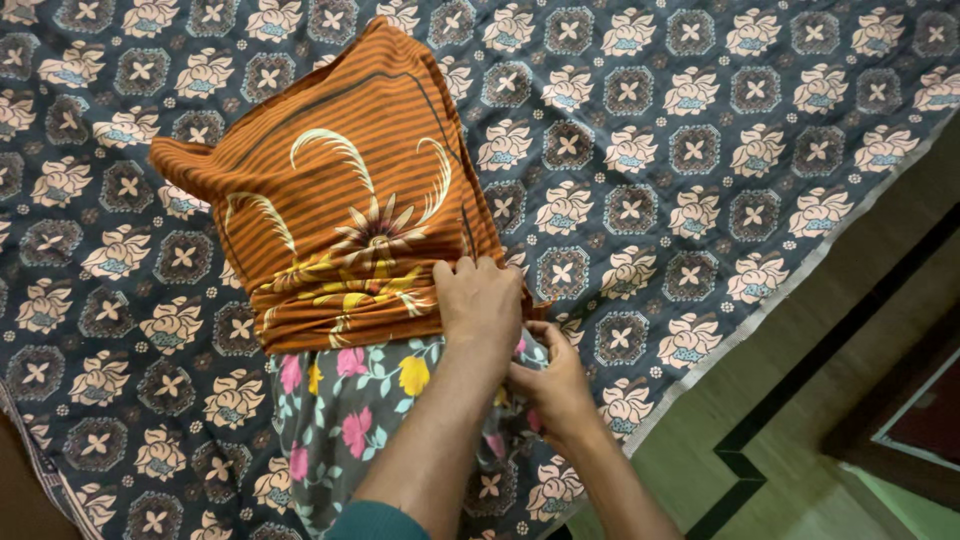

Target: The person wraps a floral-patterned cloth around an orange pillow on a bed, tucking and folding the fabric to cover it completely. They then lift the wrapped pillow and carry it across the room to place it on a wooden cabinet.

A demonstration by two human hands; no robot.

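An orange striped pillow cover point(340, 190) with a pale flower print is pulled over most of a pillow lying on the bed. The pillow's grey inner case point(350, 410), with pink and yellow flowers, sticks out of the cover's open end toward me. My left hand point(480, 300) is closed on the cover's open edge at its right corner. My right hand point(550, 385) sits just below it, fingers pinched on the grey floral pillow at the same corner. What lies under the two hands is hidden.
The pillow rests on a dark blue bedsheet point(690, 150) printed with cream flowers. The bed's edge point(800, 275) runs diagonally at the right, with a greenish floor point(800, 420) and a dark wooden piece of furniture point(910, 410) beyond it.
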